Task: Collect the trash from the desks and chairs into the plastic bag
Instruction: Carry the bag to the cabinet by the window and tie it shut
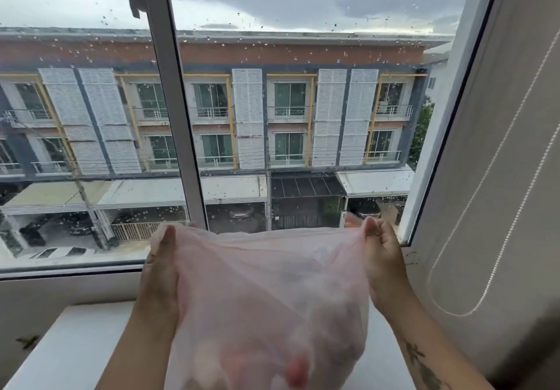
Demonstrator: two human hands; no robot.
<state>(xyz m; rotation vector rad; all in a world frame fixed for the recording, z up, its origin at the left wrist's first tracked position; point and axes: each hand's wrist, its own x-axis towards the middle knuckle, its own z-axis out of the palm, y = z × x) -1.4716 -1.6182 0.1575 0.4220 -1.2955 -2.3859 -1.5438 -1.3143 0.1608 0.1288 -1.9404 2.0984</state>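
You are holding the plastic bag up in front of the window, its mouth stretched wide between your two hands above the white counter that runs along the sill. Your left hand has its fingers closed on the bag's left rim, thumb up along the film, and your right hand pinches the right rim tight between thumb and fingers near the window frame's lower right corner. The bag hangs down toward you, thin, pinkish and see-through; some pale and reddish shapes show low inside it, which look like trash already gathered, though the film blurs them too much to say what they are. No desks, chairs or loose trash are in view here, so you cannot tell from this how much is left to pick up. At a guess the collecting is at least partly under way.
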